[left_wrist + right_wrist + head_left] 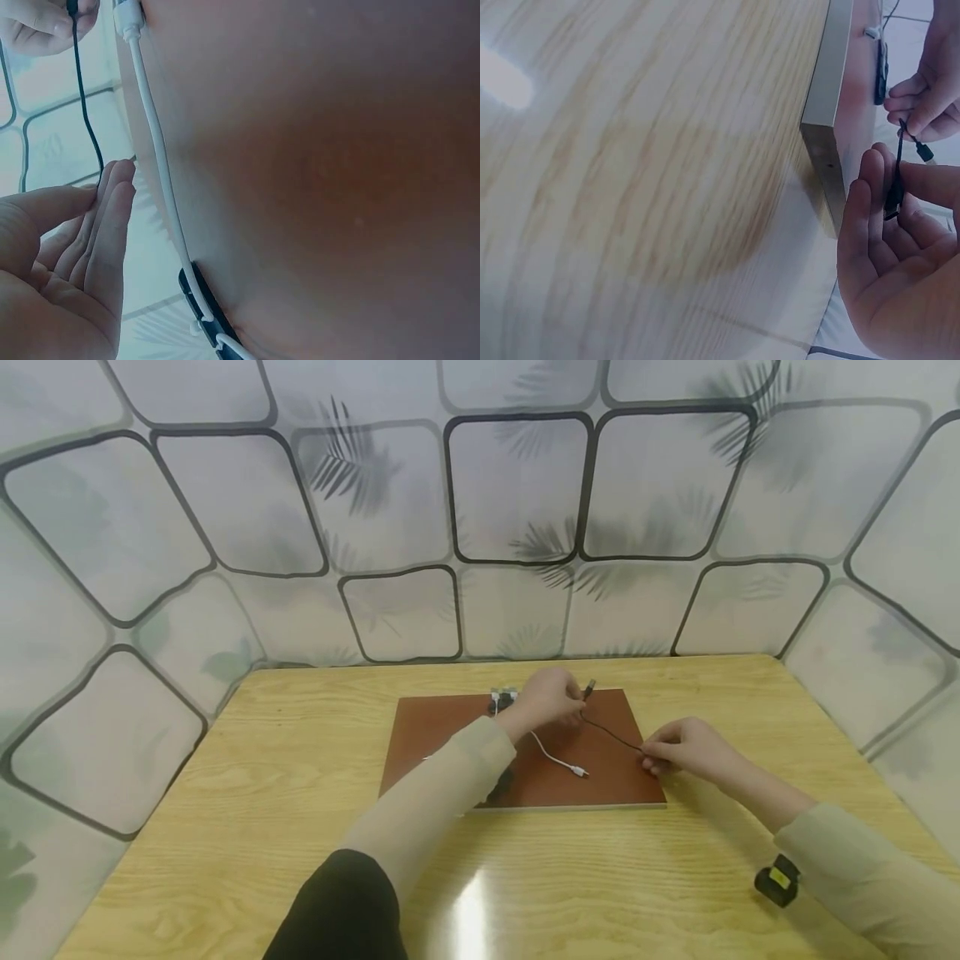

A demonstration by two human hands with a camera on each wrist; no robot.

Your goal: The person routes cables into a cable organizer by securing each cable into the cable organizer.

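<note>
A thin black cable (611,732) stretches between both hands above the right part of a reddish-brown board (442,722). My left hand (546,700) pinches it between thumb and fingertips near one end, where a dark USB plug (589,688) sticks up past the fingers. At the board's right edge my right hand (690,747) pinches the other end, whose small black connector (894,196) shows in the right wrist view. Beneath the left forearm a white cable (551,756) lies on the board, its plug pointing right. Part of that cable is hidden by the arm.
A black cable holder (501,700) with white cable pieces sits at the board's back edge. Another dark object (498,785) is partly covered by the left sleeve. The board lies on a wooden table (300,760), with a patterned curtain (517,485) behind it.
</note>
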